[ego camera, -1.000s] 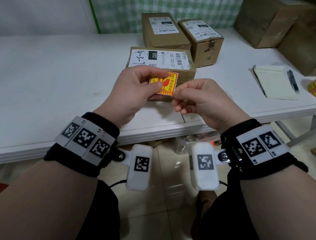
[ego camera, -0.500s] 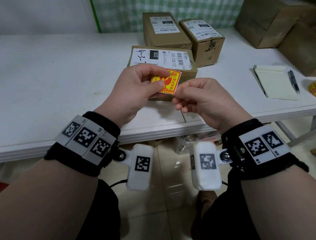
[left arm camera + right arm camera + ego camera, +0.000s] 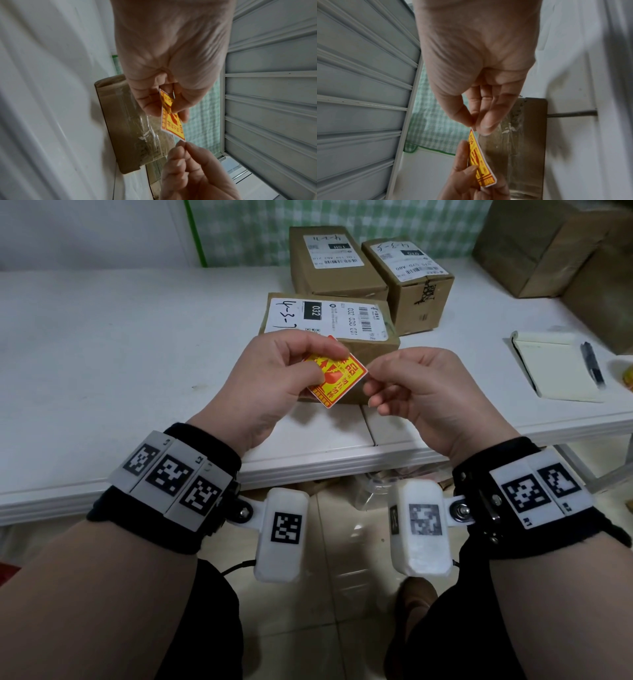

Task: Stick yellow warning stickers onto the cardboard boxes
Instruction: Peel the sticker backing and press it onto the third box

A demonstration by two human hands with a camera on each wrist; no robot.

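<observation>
Above the near edge of the white counter (image 3: 137, 378), a person's left hand (image 3: 270, 381) pinches a yellow warning sticker (image 3: 334, 378) while the fingers (image 3: 371, 386) of the right hand (image 3: 421, 392) nip its far corner, apparently to peel the backing. No sticker shows on any box yet, so the job looks barely begun. Just behind the hands sits the nearest cardboard box (image 3: 342, 320), its top largely covered by a white shipping label; two more labelled boxes (image 3: 342, 265) wait behind it. A notepad (image 3: 555, 368) and pen (image 3: 592, 364) lie well off to the right, with larger cartons (image 3: 548, 244) at the far corner.
</observation>
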